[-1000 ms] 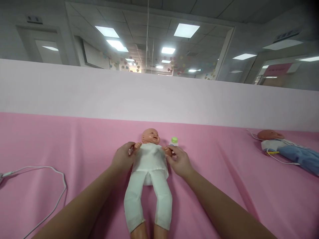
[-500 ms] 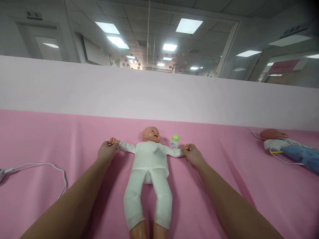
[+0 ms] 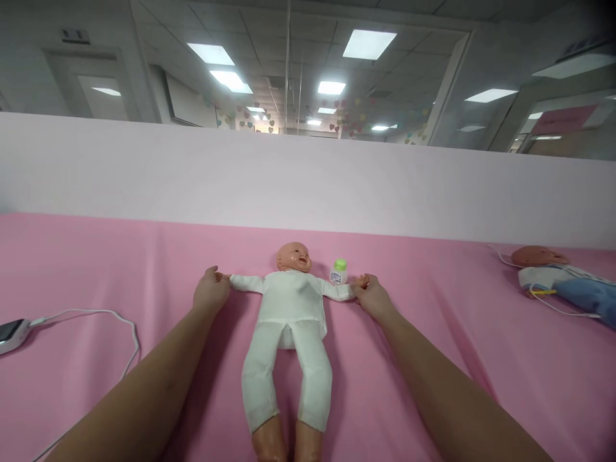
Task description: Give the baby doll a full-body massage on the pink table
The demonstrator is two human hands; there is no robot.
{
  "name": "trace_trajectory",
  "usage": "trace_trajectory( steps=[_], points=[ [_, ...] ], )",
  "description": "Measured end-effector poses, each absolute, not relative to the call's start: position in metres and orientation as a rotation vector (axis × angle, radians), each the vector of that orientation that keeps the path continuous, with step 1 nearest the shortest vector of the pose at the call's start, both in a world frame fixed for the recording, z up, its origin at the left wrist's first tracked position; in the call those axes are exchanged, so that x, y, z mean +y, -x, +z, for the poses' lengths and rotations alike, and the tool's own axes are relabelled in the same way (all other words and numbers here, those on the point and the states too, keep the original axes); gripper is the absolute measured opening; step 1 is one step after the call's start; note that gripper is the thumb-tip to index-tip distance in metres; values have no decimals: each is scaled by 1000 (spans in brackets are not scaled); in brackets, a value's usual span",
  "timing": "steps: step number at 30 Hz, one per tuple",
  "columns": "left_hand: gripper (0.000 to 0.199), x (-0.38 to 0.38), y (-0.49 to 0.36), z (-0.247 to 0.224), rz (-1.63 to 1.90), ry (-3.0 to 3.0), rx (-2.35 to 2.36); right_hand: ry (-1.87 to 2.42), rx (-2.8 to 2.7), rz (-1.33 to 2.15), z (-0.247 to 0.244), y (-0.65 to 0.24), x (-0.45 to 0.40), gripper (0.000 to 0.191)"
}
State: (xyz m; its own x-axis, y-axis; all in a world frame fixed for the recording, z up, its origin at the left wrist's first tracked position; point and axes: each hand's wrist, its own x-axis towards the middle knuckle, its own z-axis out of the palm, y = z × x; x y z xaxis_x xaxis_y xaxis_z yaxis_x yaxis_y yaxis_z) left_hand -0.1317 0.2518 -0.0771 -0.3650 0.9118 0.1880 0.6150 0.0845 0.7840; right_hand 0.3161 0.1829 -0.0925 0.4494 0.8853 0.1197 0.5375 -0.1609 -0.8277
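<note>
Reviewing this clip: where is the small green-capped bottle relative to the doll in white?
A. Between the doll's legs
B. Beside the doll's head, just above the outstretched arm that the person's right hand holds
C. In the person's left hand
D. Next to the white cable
B. The green-capped bottle stands upright on the pink cloth beside the doll's head, just beyond the arm held by the right hand.

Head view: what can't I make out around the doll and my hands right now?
- Doll feet: cut off by the bottom edge.
- Doll's hands: covered by the left hand and right hand; the grip is unclear.
- Small bottle label: too small to read.
- Second doll: legs cut off by the right edge.
- Device on the white cable: cut off by the left edge.
</note>
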Motion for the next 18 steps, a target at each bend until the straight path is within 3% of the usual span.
trace_trajectory(
  steps=[12,18],
  points=[
    [46,222,113,-74,967,-1790,2142,1784,-1202,612,-97,-321,188,61],
    [46,135,97,-51,906,-2004,1840,1774,-1201,624,-96,-320,187,69]
  ],
)
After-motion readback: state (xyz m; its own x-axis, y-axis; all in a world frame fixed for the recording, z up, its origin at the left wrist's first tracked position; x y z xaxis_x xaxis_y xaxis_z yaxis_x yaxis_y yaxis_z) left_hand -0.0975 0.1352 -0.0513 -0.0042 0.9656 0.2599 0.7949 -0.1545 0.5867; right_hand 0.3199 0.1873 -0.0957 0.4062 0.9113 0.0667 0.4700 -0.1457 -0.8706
